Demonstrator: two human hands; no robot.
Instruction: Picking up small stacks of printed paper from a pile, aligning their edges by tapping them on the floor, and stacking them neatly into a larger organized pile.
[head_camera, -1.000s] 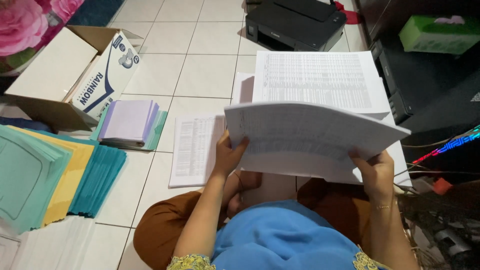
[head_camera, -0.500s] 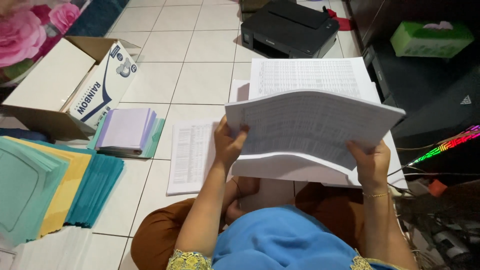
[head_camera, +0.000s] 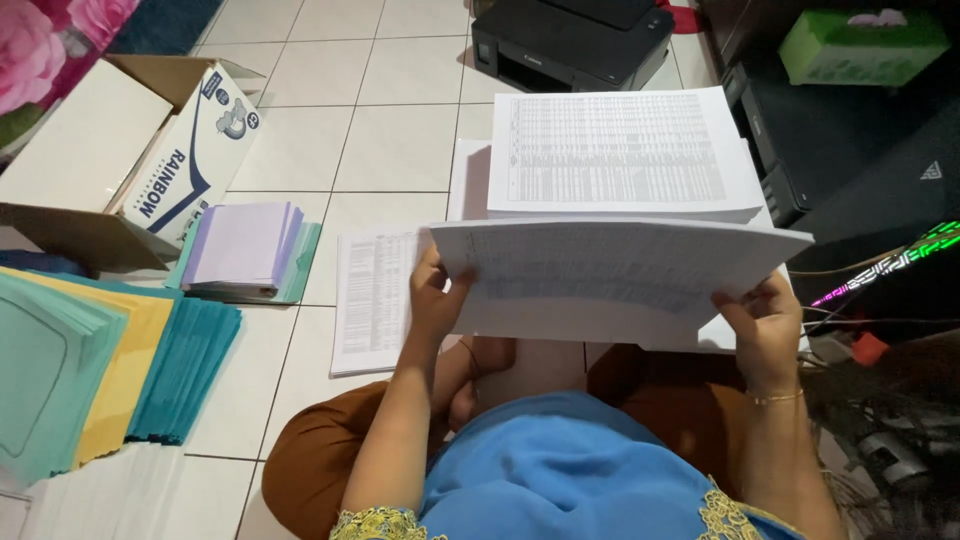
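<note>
Sorting of printed sheets looks approx midway, judging by the piles. One thick stack (head_camera: 625, 150) of printed tables already sits squared on the floor ahead, w/ a plain white pile under it. A thinner set of sheets (head_camera: 372, 300) lies flat on the tiles to its left. The sheaf (head_camera: 610, 275) is up in both hands, not yet laid on any pile, so at least this batch is left to place.

Left hand (head_camera: 435, 300): grips the sheaf's left edge, thumb on top, fingers curled under & hidden by paper. Forearm rises from the lap, elbow bent.

Right hand (head_camera: 765, 325): clamped on the lower right corner, thumb on top, fingers tucked beneath; bracelet at wrist. Both hands closed tight on paper.

Sheaf is held roughly level, above the knees, just in front of the stack, far edge overlapping it in view.

Nearby, untouched: lilac booklets (head_camera: 245, 245), teal & yellow folders (head_camera: 110, 365), open carton (head_camera: 120, 150), black printer (head_camera: 570, 40).
</note>
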